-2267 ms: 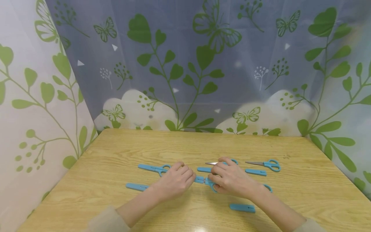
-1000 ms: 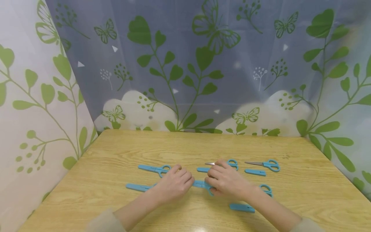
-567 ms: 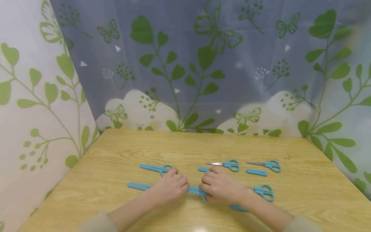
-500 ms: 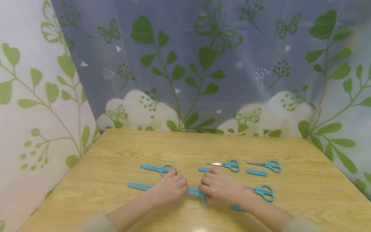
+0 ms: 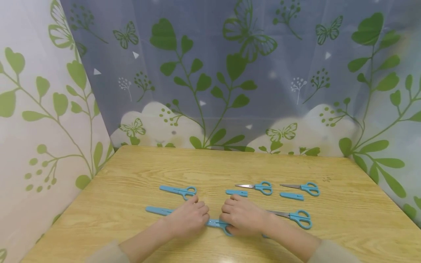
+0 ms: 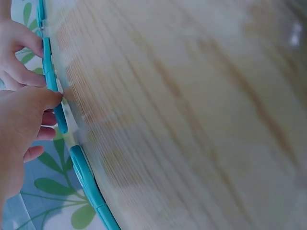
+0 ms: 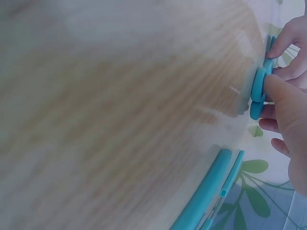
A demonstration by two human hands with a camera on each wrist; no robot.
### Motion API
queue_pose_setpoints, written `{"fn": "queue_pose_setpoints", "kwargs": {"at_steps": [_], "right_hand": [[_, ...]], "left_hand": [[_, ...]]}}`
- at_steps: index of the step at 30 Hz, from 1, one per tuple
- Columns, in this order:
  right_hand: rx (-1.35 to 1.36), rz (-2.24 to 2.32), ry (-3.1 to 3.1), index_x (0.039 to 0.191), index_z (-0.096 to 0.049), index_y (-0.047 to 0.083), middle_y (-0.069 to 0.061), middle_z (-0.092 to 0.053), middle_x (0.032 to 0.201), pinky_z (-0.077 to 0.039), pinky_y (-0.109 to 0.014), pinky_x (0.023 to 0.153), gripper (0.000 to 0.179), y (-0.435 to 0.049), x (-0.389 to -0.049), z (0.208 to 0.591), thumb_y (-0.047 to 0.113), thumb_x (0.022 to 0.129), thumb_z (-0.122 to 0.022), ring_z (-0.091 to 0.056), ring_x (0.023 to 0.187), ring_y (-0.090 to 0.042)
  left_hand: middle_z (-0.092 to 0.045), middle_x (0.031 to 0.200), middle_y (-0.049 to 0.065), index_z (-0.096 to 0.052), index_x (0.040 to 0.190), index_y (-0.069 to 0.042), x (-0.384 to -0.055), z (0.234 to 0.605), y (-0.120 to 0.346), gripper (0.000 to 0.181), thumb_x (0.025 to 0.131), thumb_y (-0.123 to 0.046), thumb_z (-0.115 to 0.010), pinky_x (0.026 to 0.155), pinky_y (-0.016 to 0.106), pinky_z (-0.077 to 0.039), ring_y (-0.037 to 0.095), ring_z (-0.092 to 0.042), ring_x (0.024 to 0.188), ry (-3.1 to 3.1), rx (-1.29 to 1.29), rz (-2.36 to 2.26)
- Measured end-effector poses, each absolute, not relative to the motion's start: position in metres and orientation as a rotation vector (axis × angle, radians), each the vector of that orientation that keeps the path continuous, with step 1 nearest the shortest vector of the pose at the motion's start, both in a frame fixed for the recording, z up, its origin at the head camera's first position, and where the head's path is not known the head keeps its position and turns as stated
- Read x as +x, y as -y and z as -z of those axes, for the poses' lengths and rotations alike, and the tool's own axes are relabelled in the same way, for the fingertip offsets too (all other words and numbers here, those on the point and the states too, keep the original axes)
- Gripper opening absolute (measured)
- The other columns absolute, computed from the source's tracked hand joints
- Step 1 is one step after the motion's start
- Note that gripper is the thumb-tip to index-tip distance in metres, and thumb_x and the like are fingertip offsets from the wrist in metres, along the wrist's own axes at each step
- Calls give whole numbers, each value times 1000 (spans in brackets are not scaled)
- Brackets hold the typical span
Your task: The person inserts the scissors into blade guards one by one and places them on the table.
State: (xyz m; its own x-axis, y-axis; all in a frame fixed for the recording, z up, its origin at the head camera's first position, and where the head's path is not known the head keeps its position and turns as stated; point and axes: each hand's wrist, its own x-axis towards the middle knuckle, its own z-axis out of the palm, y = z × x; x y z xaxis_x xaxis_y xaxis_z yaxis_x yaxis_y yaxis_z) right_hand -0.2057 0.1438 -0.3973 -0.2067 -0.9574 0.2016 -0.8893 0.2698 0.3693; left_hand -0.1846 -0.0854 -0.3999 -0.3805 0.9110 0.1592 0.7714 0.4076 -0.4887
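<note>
In the head view, a pair of blue scissors (image 5: 215, 223) with its blade in a blue sheath lies between both hands, low over the table. My left hand (image 5: 190, 218) pinches the sheath end between thumb and fingers, as the left wrist view also shows. My right hand (image 5: 243, 216) grips the handle loops (image 7: 258, 86), which its fingers partly cover. Sheath and handle meet with no visible gap. Left of my hands lie two sheathed scissors, one at the back (image 5: 172, 190) and one nearer (image 5: 158, 210), whose handles my left hand hides.
On the right of the wooden table (image 5: 138, 168) lie three bare-bladed scissors: back middle (image 5: 263, 187), back right (image 5: 309, 188) and nearer (image 5: 299, 218). Blue sheaths (image 5: 236, 193) lie beside the back ones. Another sheath (image 5: 265, 236) is mostly hidden by the right forearm. Patterned curtains (image 5: 210, 73) surround the table.
The gap between sheath and handle has closed. Both hands have moved together, left and nearer to me, carrying the sheathed scissors. The other scissors stay in place.
</note>
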Motion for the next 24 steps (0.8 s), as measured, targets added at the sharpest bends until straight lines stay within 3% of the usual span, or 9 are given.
{"fn": "queue_pose_setpoints", "kwargs": {"at_steps": [6, 12, 18, 24], "right_hand": [[1683, 298, 2204, 91, -63, 19, 9, -57, 84, -39, -26, 78, 17, -143, -206, 397, 34, 83, -65, -48, 78, -8], [1671, 270, 2177, 97, -64, 19, 9, -57, 85, -41, -28, 81, 19, -144, -208, 400, 34, 86, -62, -50, 80, -8], [1628, 220, 2179, 104, -63, 18, 7, -58, 91, -42, -32, 86, 26, -148, -208, 399, 39, 90, -55, -53, 87, -10], [1591, 196, 2242, 108, -60, 17, 7, -56, 94, -42, -34, 88, 33, -155, -208, 394, 44, 91, -52, -53, 90, -11]], "left_hand": [[-51, 75, -7, -62, 79, -16, -185, 400, 89, 6, 83, -18, -59, 83, 33, -43, 10, -53, 75, 2301, -1437, -486], [-52, 75, -7, -62, 82, -17, -185, 400, 89, 5, 84, -21, -60, 80, 32, -43, 10, -52, 72, 2271, -1428, -469], [-52, 78, -7, -60, 90, -17, -186, 400, 86, 18, 89, -35, -56, 71, 26, -40, 9, -45, 69, 2250, -1367, -465], [-53, 79, -7, -58, 94, -16, -188, 394, 84, 22, 88, -37, -56, 73, 26, -42, 9, -48, 69, 2258, -1312, -397]]}}
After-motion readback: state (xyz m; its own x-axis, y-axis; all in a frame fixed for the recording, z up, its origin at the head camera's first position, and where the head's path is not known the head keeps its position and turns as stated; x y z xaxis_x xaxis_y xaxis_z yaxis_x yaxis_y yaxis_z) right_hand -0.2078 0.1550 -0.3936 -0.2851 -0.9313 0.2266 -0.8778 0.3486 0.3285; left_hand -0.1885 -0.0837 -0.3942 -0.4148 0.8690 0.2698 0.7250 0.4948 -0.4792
